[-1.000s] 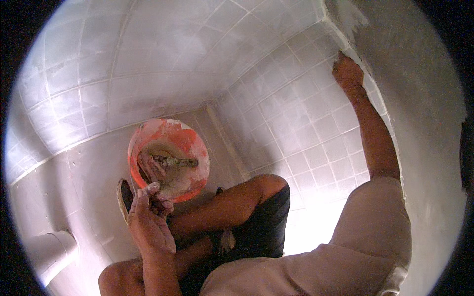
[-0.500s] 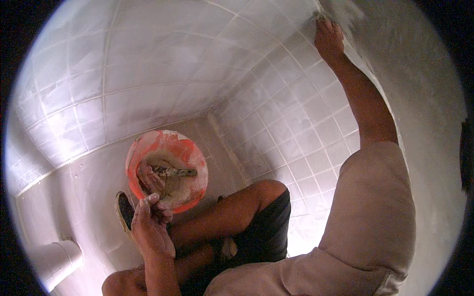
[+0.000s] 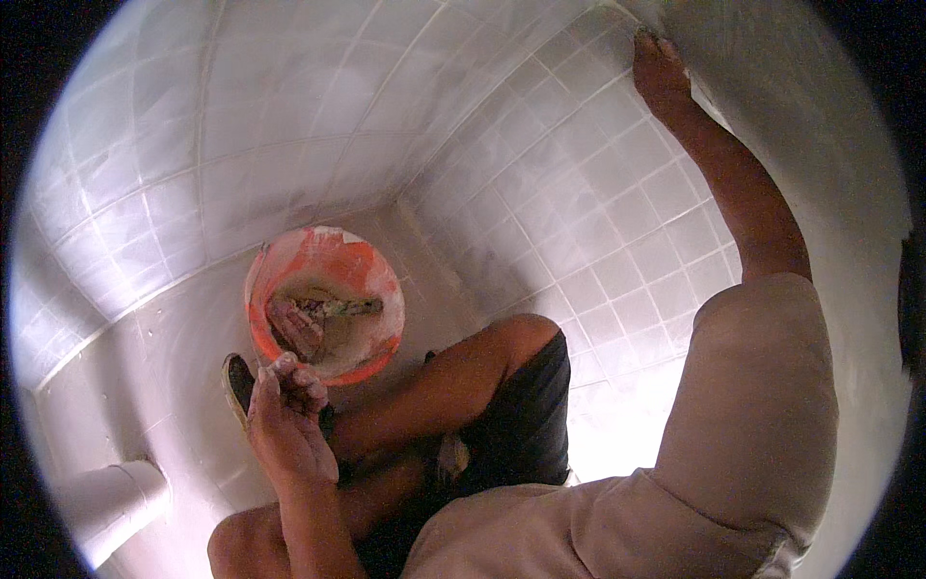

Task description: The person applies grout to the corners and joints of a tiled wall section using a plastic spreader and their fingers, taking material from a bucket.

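My left hand is palm up above my crossed legs, its curled fingers smeared with whitish paste; whatever lies in them is too small to name. Just beyond it stands an orange-red bucket with white smears on its wall. Grey-beige paste fills its bottom, with a crumpled pinkish piece and a dark, paste-caked stick-like thing lying in it. High at the far right, my right hand touches the edge of the tiled wall, fingers bunched together; their tips are dim and partly hidden.
Another hazy tiled wall rises in front and at the left. A plain grey wall runs close along my right arm. At the lower left a white pipe sticks out. My shoe rests beside the bucket.
My right hand has shifted a little to the right along the wall edge. My left hand has risen slightly in view, its fingers more curled. The bucket appears higher as the view tilts.
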